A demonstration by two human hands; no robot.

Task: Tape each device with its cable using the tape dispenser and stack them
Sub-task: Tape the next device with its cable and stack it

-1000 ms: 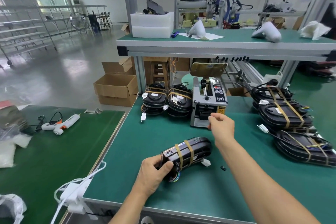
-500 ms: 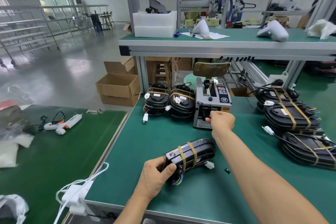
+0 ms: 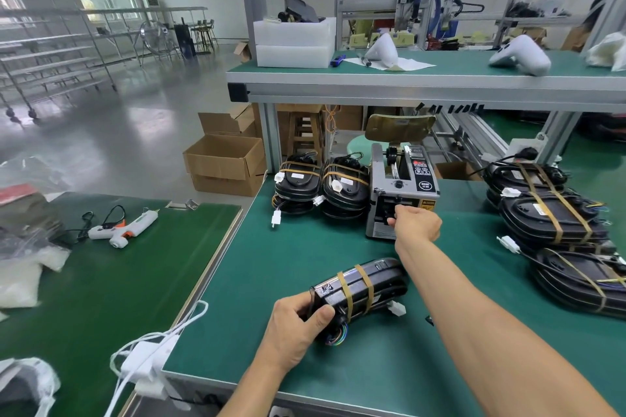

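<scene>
My left hand (image 3: 298,325) grips the near end of the black device (image 3: 362,291), thumb curled over its top edge, holding it on its side on the green worktop (image 3: 338,376) just in front of me. Two brown tape bands already cross its middle, and its coloured wires and a white plug poke out underneath. My right hand (image 3: 418,223) is out at the mouth of the tape dispenser (image 3: 403,193), fingers bunched at the slot as if pinching a strip; I cannot see any tape between them, so I cannot tell what they hold.

The device looks like a hard, glossy plastic shell: stiff, fairly light, and likely slippery where it shines. I judge the best hold is around the narrow end, as now, leaving the middle free. The cable is soft and springy, so it should be pressed flat before any tape goes over it.

Finished bundles (image 3: 321,186) stand stacked left of the dispenser, and more (image 3: 548,223) lie to the right.
</scene>
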